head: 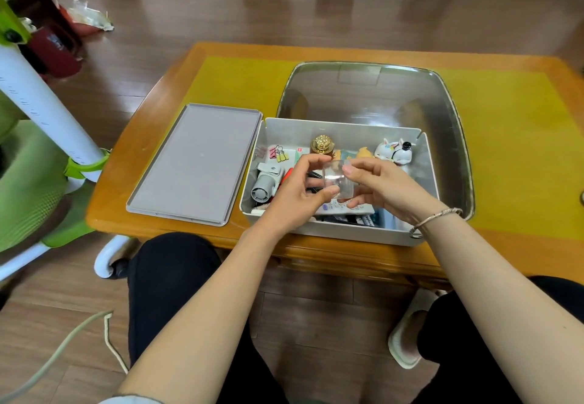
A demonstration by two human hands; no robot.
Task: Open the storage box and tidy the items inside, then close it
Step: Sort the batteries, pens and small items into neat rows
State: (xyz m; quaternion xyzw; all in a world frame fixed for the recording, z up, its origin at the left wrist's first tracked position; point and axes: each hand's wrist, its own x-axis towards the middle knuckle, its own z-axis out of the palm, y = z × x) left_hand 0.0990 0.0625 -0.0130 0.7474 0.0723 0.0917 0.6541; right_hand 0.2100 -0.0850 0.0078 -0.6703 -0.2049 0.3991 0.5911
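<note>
A grey storage box stands open on the wooden table, its flat grey lid lying to its left. Inside are binder clips, a gold ornament, a white cat figurine, a small grey fan-like gadget and papers. Above the box, my left hand and my right hand both hold a small clear plastic container between fingers and thumbs. The hands hide the middle of the box.
A large metal tray sits behind the box on the yellow mat. A green and white chair stands at the left. A cable lies on the floor. My knees are under the table's front edge.
</note>
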